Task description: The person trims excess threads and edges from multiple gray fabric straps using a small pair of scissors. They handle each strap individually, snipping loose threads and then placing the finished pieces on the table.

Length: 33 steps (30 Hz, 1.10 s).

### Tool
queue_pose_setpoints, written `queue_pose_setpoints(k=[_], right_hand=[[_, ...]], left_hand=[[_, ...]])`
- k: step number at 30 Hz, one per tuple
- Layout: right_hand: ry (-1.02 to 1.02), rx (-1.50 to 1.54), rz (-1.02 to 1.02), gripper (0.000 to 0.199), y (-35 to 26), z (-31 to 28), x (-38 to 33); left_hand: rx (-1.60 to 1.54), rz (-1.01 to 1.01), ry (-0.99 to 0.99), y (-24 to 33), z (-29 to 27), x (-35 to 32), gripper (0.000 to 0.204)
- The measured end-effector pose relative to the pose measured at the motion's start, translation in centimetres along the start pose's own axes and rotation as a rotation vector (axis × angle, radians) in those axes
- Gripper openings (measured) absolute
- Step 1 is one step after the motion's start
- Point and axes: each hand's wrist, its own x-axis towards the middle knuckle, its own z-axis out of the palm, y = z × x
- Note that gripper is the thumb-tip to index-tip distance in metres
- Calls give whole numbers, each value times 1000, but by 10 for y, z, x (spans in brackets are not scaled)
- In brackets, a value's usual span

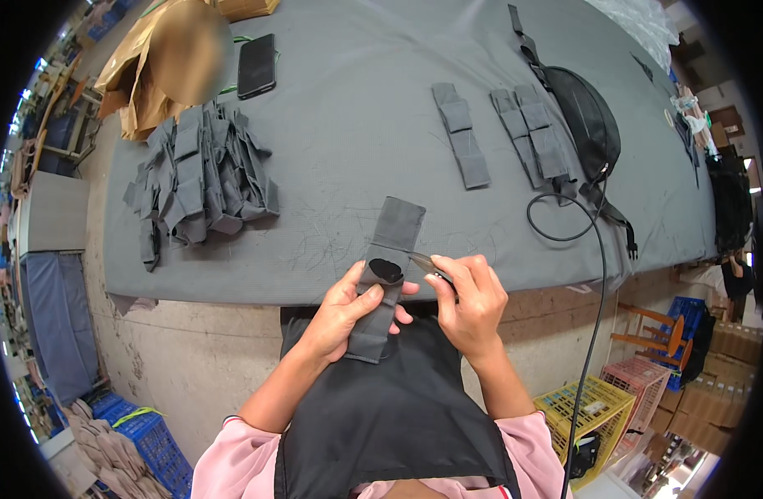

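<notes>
My left hand (pixel 344 320) grips a long grey fabric piece (pixel 400 222) with sewn pockets, thumb on top and fingers beneath. One pocket gapes, showing a dark inside. The strip's upper end reaches over the table's near edge, and its lower end hangs in front of my apron. In my right hand (pixel 473 303) is a small pair of thread snips (pixel 423 263), pinched between thumb and fingers. Their tip is at the right edge of the fabric, by a seam. Whether the blades touch a thread is too small to tell.
A heap of similar grey pieces (pixel 202 179) lies on the left of the cloth-covered table (pixel 348 125). Further right are a single strip (pixel 462 137), two more strips (pixel 535 137) and a black waist bag (pixel 582 116) with a cable (pixel 602 274). A phone (pixel 256 66) lies beside a paper bag (pixel 132 75). Loose threads are scattered about.
</notes>
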Motion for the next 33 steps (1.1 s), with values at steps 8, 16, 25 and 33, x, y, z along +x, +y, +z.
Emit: queue_pose_setpoints(k=[8, 16, 25, 33], right_hand=[[-30, 228, 216, 24, -10, 2, 4], [-32, 56, -67, 29, -6, 16, 2], [-42, 141, -8, 31, -9, 19, 0], [10, 16, -127, 32, -7, 23, -5]], left_hand=[[54, -15, 2, 0, 4, -4, 48], [226, 5, 59, -3, 10, -7, 62], [259, -20, 51, 1, 13, -8, 61], [232, -19, 80, -3, 13, -10, 61]])
